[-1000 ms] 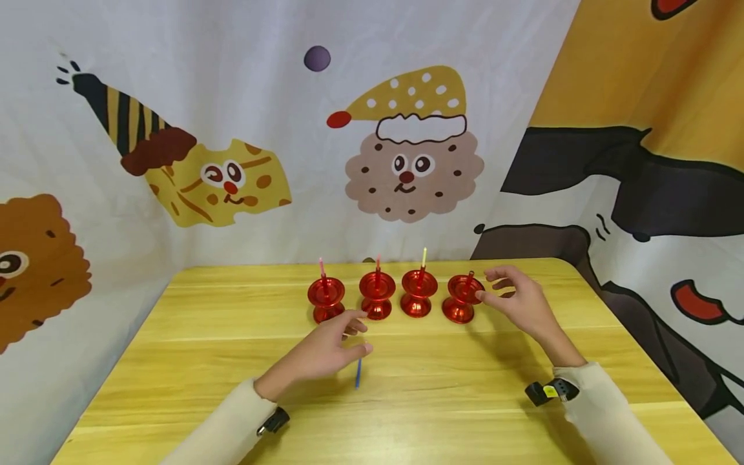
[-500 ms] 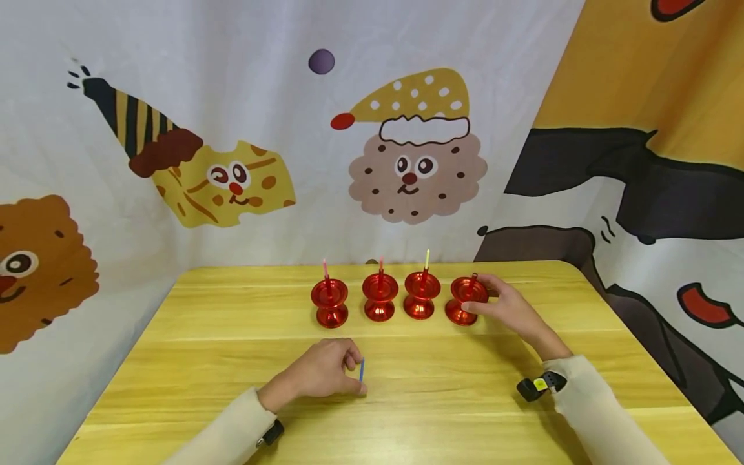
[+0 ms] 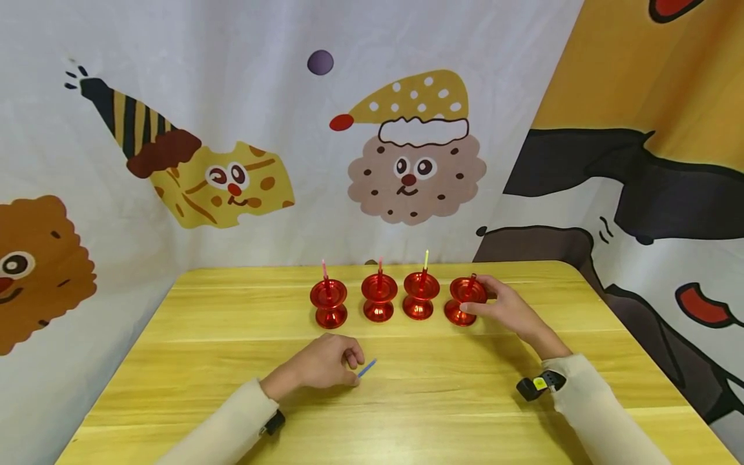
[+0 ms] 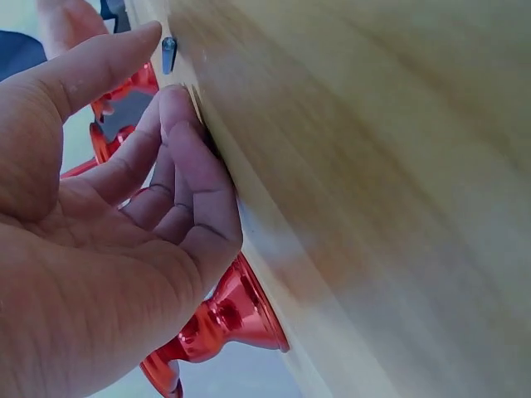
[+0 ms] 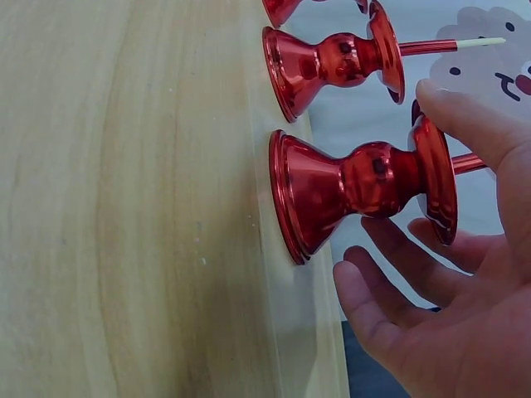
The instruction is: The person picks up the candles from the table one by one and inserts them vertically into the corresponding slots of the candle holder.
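A slim blue candle (image 3: 367,368) lies slanted on the wooden table. Beside its near end is my left hand (image 3: 325,361), its thumb at or close to the candle and its fingers bent. In the left wrist view a gap shows between thumb and index finger, with the blue candle (image 4: 169,55) beyond it. At the row's right end, my right hand (image 3: 508,310) has its thumb and fingers around a red metallic candle holder (image 5: 373,178), which stands upright with no candle in its tube. The thumb is at the dish rim; other fingers reach behind the stem.
To the left stand three more red candle holders, one with a yellow candle (image 3: 426,259), one with a red-pink candle (image 3: 380,265) and one with a pink candle (image 3: 325,268). Behind the table (image 3: 436,413) hangs a cartoon-printed curtain (image 3: 261,116).
My left hand has drawn back from near the holders to the blue candle, which has turned from upright in view to slanted. My right hand has closed in around the rightmost holder.
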Demonstrator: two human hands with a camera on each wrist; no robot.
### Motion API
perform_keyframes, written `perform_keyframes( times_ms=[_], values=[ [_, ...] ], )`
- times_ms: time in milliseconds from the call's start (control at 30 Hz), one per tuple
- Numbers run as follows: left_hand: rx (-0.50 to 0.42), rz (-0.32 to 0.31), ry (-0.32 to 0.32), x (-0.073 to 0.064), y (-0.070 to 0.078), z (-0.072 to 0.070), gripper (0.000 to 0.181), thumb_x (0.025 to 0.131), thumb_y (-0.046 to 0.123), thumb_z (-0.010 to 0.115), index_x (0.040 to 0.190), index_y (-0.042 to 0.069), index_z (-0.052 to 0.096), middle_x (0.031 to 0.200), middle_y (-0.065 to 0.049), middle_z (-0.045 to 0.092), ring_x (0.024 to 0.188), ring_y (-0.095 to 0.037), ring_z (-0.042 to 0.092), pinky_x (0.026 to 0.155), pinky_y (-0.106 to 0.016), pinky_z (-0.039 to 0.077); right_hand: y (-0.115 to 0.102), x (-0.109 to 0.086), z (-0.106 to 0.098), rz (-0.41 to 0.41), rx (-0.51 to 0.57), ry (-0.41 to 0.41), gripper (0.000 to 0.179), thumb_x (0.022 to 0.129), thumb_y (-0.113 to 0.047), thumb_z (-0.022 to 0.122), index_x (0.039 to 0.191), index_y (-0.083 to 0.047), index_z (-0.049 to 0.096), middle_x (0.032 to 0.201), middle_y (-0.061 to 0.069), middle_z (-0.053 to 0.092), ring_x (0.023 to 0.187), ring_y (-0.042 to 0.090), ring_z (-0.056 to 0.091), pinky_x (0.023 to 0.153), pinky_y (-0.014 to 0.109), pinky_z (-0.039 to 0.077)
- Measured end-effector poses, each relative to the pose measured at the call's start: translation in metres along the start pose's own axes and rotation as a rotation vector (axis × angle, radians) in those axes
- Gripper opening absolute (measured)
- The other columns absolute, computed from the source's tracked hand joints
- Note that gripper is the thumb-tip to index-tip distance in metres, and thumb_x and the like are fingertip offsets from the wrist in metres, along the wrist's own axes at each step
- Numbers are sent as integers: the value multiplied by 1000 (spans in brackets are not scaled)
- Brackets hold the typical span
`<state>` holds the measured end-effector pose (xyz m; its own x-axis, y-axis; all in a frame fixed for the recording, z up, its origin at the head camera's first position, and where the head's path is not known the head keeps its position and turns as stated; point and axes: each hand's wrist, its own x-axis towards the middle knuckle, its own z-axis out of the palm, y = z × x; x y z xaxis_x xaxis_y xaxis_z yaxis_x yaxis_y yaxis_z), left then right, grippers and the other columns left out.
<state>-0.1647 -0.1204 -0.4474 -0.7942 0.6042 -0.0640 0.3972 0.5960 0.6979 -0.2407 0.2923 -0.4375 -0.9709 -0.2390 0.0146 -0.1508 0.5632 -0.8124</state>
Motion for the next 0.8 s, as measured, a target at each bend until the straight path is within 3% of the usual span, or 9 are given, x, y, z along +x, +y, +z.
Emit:
perform_keyframes(
  times_ms=[133, 267, 400, 633, 800],
  values=[
    [11, 15, 0, 3, 0, 0, 23, 86, 9, 94, 95, 12, 74, 84, 9, 68, 79, -5, 60, 76, -30, 51, 0, 0, -1, 1, 15, -8, 88, 99, -27, 84, 163, 12, 38, 151, 31, 57, 136, 46, 56, 112, 62, 46],
    [59, 11, -2, 9, -2, -1, 17, 89, 7, 89, 90, 16, 75, 79, 15, 68, 75, -2, 61, 90, -37, 48, 1, 0, -2, -7, 25, -15, 85, 99, -27, 84, 162, 10, 40, 149, 29, 59, 135, 44, 56, 112, 60, 46],
    [102, 20, -14, 15, -4, -1, 18, 89, 3, 83, 86, 19, 76, 76, 15, 69, 73, -1, 62, 91, -35, 49, 0, 0, -3, -5, 23, -17, 83, 99, -29, 85, 161, 8, 44, 147, 26, 61, 134, 42, 58, 111, 57, 46],
    [127, 89, -34, 19, -2, -2, 17, 86, -2, 77, 84, 15, 76, 73, 15, 65, 68, 0, 57, 70, -25, 53, -2, -1, -3, -2, 26, -27, 84, 99, -28, 85, 160, 10, 43, 146, 27, 62, 132, 41, 59, 108, 53, 49],
    [196, 152, -37, 21, 1, -2, 17, 83, -3, 75, 82, 14, 75, 71, 16, 62, 65, 1, 54, 66, -22, 50, -2, -2, -2, 1, 23, -35, 79, 98, -28, 85, 158, 8, 48, 142, 24, 65, 128, 38, 61, 104, 46, 51]
  ],
)
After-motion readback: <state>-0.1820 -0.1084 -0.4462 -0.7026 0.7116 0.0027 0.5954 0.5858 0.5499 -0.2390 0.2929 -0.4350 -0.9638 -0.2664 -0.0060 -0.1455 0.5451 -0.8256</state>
